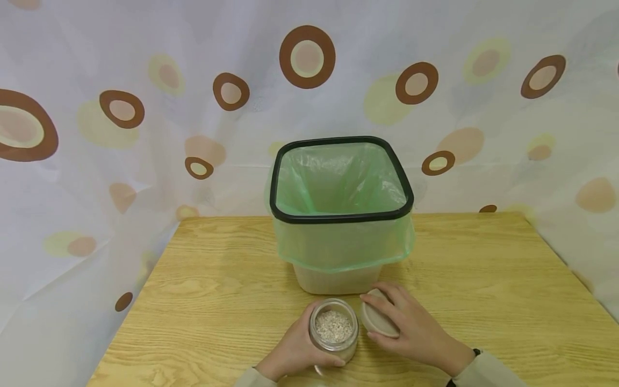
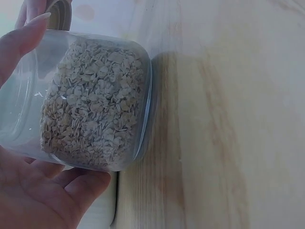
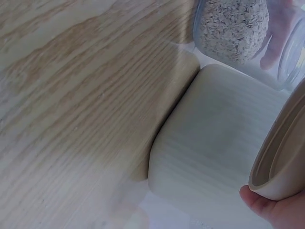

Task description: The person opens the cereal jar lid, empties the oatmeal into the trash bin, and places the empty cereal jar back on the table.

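Observation:
A clear jar [image 1: 349,350] partly filled with oat flakes [image 1: 333,326] stands upright and uncovered on the wooden table. My left hand [image 1: 303,344] grips it round the side, with the thumb at the near side and fingers behind. In the left wrist view the flakes [image 2: 95,102] show through the jar wall. My right hand [image 1: 411,325] holds a beige round lid [image 1: 379,317] by its edge, tilted, just right of the jar and apart from it. The lid's hollow underside [image 3: 286,143] shows in the right wrist view.
Right behind the jar stands a white bin [image 1: 338,279] with a black rim [image 1: 343,218] and a green liner bag [image 1: 338,242] folded over it. The wooden table [image 1: 208,301] extends to both sides. A patterned sheet [image 1: 145,70] hangs behind and beside the table.

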`<state>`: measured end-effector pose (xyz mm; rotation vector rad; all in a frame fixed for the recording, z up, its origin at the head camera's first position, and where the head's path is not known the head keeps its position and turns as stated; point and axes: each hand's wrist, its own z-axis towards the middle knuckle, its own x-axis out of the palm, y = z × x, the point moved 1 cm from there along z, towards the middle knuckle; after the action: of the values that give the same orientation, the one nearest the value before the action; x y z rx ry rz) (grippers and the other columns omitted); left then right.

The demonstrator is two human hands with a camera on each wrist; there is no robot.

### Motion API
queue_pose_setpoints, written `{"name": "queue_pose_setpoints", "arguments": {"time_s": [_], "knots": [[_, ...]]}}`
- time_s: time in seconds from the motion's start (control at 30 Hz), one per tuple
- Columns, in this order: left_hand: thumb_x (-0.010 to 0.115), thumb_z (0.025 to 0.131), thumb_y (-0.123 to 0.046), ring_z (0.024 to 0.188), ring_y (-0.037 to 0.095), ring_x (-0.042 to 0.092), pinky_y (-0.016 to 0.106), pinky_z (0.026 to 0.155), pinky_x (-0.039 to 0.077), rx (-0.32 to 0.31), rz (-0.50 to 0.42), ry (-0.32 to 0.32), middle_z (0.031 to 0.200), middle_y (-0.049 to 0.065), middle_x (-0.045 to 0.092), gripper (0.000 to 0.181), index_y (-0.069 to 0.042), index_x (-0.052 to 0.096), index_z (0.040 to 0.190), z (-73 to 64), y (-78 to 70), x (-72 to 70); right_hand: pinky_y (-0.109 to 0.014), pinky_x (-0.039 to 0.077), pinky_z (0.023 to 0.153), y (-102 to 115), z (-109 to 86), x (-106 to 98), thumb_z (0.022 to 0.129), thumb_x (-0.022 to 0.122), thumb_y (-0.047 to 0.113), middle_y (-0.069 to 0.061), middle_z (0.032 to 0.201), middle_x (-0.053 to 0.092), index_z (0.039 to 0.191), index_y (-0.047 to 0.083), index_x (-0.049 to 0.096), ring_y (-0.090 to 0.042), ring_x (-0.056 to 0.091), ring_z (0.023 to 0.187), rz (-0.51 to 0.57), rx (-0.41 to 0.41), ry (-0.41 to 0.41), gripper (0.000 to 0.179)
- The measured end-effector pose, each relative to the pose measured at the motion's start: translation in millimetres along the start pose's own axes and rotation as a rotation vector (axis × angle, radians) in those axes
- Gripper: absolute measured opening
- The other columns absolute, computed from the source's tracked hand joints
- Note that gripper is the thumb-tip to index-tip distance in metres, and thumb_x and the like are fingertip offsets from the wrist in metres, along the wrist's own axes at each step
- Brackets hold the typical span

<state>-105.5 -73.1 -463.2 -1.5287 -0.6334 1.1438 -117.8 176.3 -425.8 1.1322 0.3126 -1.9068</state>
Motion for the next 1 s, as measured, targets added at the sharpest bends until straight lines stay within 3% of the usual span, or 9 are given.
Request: {"name": "queue_pose_setpoints", "arguments": {"time_s": [0.57,1.0], "knots": [[0.094,0.06,-0.02,0.122,0.025,0.051,0.045,0.103,0.036,-0.024,0.0,-0.008,0.134,0.001,0.053,0.098,-0.015,0.039,0.141,0.0,-1.1,-0.2,-0.044,0.053,0.075,-4,-9.4,7,0.091,0.062,0.05,-0.01,0.129,0.052,0.128,0.016,0.059,-0.028,0.052,0.11,-0.017,-0.047,-0.026,0.05],[0.093,0.061,-0.02,0.124,0.025,0.05,0.045,0.104,0.035,-0.021,-0.016,-0.003,0.136,0.003,0.052,0.099,-0.015,0.038,0.142,0.5,0.8,-0.3,-0.043,0.053,0.077,-5,-15.8,12,0.084,0.072,0.044,-0.011,0.129,0.052,0.125,0.016,0.061,-0.027,0.052,0.111,-0.037,0.009,0.023,0.051]]}}
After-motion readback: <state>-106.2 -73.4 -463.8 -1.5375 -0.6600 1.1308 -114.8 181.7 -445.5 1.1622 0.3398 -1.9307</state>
